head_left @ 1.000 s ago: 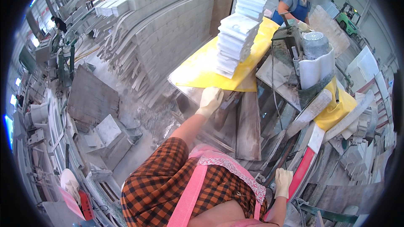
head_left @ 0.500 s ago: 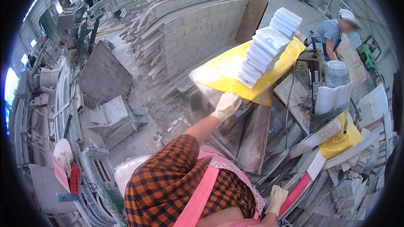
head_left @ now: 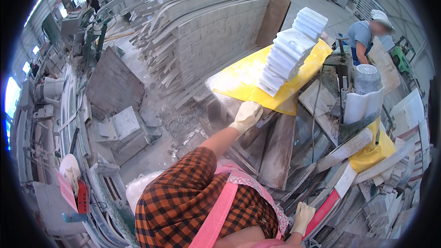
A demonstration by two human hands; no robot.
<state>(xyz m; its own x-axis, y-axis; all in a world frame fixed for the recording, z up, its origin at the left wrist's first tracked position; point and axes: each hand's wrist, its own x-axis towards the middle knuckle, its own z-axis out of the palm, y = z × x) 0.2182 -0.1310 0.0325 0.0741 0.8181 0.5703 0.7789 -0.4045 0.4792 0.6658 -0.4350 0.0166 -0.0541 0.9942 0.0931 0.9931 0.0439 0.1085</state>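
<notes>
My left hand, in a cream glove, is closed at the near edge of a work table covered by a yellow sheet. Its curled fingers hide whatever is in them. On the sheet stands a tilted stack of white stone slabs, just beyond that hand and apart from it. Low on the right, my right hand, gloved alike, is also closed. Beside it runs a red strip along a bench edge; whether the fingers grip anything there is hidden.
A large stack of pale stone strips rises beyond the table. At right stand a motor and a second yellow sheet. A co-worker bends behind the motor. Stone offcuts lie lower right; a conveyor-like rail runs along the left.
</notes>
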